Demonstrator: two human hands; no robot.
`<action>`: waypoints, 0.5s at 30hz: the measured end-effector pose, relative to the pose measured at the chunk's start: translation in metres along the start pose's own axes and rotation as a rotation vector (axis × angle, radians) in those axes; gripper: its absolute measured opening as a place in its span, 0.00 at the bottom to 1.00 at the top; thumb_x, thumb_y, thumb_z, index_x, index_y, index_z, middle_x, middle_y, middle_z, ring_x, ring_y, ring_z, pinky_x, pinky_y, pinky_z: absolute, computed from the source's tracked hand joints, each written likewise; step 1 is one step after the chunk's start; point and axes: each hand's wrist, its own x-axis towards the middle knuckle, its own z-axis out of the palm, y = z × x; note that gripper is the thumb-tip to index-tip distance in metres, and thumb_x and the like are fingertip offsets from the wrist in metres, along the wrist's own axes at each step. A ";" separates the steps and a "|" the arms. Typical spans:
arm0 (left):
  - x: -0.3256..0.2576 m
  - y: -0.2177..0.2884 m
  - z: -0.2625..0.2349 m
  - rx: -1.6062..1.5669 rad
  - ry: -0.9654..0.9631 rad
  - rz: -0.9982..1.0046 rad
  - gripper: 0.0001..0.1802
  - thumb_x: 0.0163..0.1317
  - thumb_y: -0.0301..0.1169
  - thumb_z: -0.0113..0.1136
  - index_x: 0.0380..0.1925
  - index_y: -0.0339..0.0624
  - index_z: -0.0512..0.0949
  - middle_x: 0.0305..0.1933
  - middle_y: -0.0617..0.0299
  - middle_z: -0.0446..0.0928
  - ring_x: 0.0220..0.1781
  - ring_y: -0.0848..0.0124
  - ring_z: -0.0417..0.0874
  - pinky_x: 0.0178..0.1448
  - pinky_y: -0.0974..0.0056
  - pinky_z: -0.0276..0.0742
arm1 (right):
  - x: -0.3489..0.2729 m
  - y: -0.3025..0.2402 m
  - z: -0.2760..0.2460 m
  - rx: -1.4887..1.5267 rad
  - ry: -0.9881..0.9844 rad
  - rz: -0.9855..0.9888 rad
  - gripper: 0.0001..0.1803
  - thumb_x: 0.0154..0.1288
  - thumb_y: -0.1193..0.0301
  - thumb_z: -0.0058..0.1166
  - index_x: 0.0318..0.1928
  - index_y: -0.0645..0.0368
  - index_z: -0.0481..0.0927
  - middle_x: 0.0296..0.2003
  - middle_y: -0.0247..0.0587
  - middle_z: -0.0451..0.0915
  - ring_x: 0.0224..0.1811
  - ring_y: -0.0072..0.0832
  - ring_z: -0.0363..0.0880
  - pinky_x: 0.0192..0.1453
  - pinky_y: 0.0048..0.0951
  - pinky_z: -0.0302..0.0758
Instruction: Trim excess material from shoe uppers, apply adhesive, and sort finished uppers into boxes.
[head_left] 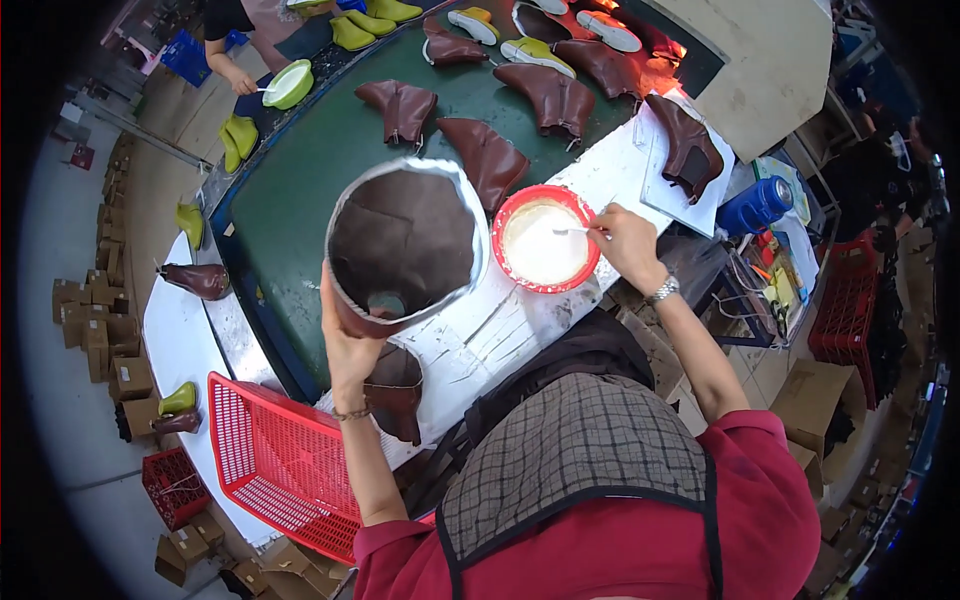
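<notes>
My left hand (pixel 350 348) is closed on the near side of a brown boot (pixel 402 235), raised close to the camera. Its wide pale-edged opening faces up and shows a dark lining. To the right, my right hand (pixel 628 245) pinches a thin white stick (pixel 572 231), perhaps a brush; its tip reaches into white paste in a red bowl (pixel 502 262). The paste hides whatever is at that tip. Below my left hand, another brown boot (pixel 398 395) lies on the white board (pixel 475 350). More brown boots (pixel 488 160) lie beyond the bowl on the green belt (pixel 290 220).
A red plastic basket (pixel 285 465) stands left of my left forearm. At right are a brown boot (pixel 688 148) on white sheets and a blue flask (pixel 757 205). Across the belt, a co-worker's hand (pixel 243 82) holds a stick at a green bowl (pixel 290 88). Yellow-green boots (pixel 238 140) stand nearby.
</notes>
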 end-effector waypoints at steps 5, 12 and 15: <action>-0.021 -0.056 -0.062 -0.167 -0.252 -0.424 0.49 0.38 0.16 0.76 0.66 0.41 0.68 0.59 0.57 0.77 0.47 0.67 0.85 0.42 0.64 0.85 | -0.006 0.021 0.039 -0.227 -0.060 -0.141 0.05 0.55 0.68 0.63 0.30 0.55 0.87 0.31 0.37 0.80 0.35 0.38 0.81 0.38 0.40 0.78; -0.031 -0.075 -0.075 -0.294 -0.369 -0.268 0.38 0.50 0.22 0.72 0.64 0.39 0.71 0.59 0.54 0.77 0.44 0.65 0.86 0.39 0.59 0.85 | 0.000 -0.020 -0.046 0.114 0.051 -0.052 0.06 0.58 0.69 0.65 0.35 0.54 0.89 0.33 0.38 0.83 0.33 0.34 0.83 0.34 0.34 0.77; -0.027 -0.071 -0.070 -0.335 -0.422 -0.290 0.38 0.50 0.22 0.72 0.64 0.39 0.71 0.59 0.54 0.78 0.44 0.65 0.86 0.39 0.58 0.85 | 0.013 -0.063 -0.093 0.471 0.086 -0.115 0.09 0.60 0.74 0.67 0.42 0.57 0.89 0.34 0.35 0.82 0.32 0.22 0.79 0.35 0.22 0.73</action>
